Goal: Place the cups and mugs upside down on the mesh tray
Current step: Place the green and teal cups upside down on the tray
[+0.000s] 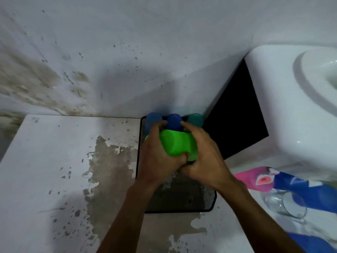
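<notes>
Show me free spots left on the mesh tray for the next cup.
Free: the near half of the mesh tray, below both hands. Crowded: the far edge, where the blue cup, dark blue cup and teal cup stand.

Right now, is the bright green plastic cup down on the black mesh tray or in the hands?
In the hands: the bright green plastic cup lies tilted between both, above the black mesh tray.

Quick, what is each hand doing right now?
Left hand: closed around the green cup, holding it over the mesh tray.
Right hand: closed on the same green cup.
</notes>
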A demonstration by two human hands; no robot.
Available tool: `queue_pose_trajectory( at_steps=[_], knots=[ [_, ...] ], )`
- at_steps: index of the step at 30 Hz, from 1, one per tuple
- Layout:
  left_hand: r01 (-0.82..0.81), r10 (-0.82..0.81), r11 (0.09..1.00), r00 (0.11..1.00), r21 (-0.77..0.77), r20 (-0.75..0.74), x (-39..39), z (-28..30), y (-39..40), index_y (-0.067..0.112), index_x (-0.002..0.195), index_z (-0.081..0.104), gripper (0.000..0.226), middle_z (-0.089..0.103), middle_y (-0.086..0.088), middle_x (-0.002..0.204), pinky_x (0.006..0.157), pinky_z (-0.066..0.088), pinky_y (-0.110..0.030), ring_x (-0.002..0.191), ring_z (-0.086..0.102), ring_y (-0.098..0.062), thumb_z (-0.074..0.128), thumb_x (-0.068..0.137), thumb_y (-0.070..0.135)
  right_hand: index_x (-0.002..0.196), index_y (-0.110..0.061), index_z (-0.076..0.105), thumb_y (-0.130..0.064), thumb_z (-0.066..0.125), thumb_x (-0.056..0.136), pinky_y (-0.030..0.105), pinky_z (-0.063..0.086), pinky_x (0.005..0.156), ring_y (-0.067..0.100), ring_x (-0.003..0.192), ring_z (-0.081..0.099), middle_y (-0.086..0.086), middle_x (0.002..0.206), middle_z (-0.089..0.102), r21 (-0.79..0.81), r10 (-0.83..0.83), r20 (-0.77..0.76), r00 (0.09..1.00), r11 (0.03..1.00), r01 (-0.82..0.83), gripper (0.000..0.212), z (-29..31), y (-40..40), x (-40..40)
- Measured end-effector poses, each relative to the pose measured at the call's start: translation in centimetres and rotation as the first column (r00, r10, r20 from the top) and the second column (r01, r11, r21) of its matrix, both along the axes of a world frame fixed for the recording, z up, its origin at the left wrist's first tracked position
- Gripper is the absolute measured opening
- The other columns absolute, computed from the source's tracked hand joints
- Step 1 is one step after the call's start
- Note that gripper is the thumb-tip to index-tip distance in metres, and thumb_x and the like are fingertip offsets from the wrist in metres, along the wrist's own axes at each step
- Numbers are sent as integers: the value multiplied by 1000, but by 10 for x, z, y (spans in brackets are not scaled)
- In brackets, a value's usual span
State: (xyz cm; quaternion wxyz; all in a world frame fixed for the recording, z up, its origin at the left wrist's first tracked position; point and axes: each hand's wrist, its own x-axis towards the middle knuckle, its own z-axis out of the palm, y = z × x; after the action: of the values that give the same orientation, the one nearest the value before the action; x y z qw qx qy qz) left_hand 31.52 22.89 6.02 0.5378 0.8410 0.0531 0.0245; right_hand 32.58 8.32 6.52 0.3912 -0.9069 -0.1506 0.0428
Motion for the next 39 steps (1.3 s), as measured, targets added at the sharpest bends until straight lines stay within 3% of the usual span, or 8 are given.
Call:
queue_pose_trajectory(
  at_steps=[2,6,8,10,12,17,25,39],
  knots=[
    [113,-112,993,993,24,-37,-1,-2,-9,28,131,39,91,54,11,115,78,51,-23,96,57,-8,83,52,32,137,-19,44,-14,80,57,33,49,94,14,114,54,-1,128,55,46,-56,18,998,997,55,88,-13,-5,-11],
    [352,-353,935,925,-33,-141,-1,-12,-10,20,138,39,89,53,8,122,81,46,-5,103,56,-4,74,56,26,127,-26,51,-12,84,61,18,50,88,8,104,59,-7,118,60,118,-215,-71,974,968,222,75,-47,-20,-28],
    [319,-320,947,935,-34,-150,6,-23,-5,18,134,45,82,57,1,123,86,52,-17,106,57,-10,72,57,23,124,-34,49,-14,84,62,22,52,87,10,103,59,-8,117,59,141,-303,-177,936,934,328,74,-62,-23,-36],
    [195,-180,969,977,152,-111,19,-39,-3,21,128,50,72,60,1,118,89,53,-37,105,57,-14,77,62,32,123,-28,49,-16,86,59,10,44,81,11,101,55,-4,115,54,90,-412,-176,894,897,432,74,-72,-25,-42],
    [134,-100,889,990,437,-101,33,-51,-4,23,125,50,72,59,-1,120,91,47,-47,113,50,-24,76,63,48,124,-19,50,-14,86,60,4,34,73,12,100,49,1,114,51,58,-491,-166,855,861,506,74,-76,-25,-45],
    [263,-158,649,964,714,-211,49,-60,-23,20,129,43,81,56,-6,128,96,32,-46,124,39,-34,74,62,54,124,-19,49,-14,85,64,14,39,76,15,100,54,-1,110,57,118,-554,-197,809,806,580,71,-91,-19,-40],
    [242,-136,641,970,728,-203,54,-75,-19,23,121,52,60,60,-2,123,95,31,-44,121,43,-29,71,70,46,134,-19,39,-10,80,70,29,49,84,17,104,56,3,118,58,114,-607,-202,768,765,634,76,-108,-14,-10],
    [159,-104,714,987,681,-121,52,-80,-13,22,114,56,49,65,-2,114,95,33,-43,115,48,-28,70,71,41,132,-14,43,-4,76,74,24,37,79,14,97,50,10,117,60,52,-574,-277,771,792,608,68,-119,-17,27]
  ],
)
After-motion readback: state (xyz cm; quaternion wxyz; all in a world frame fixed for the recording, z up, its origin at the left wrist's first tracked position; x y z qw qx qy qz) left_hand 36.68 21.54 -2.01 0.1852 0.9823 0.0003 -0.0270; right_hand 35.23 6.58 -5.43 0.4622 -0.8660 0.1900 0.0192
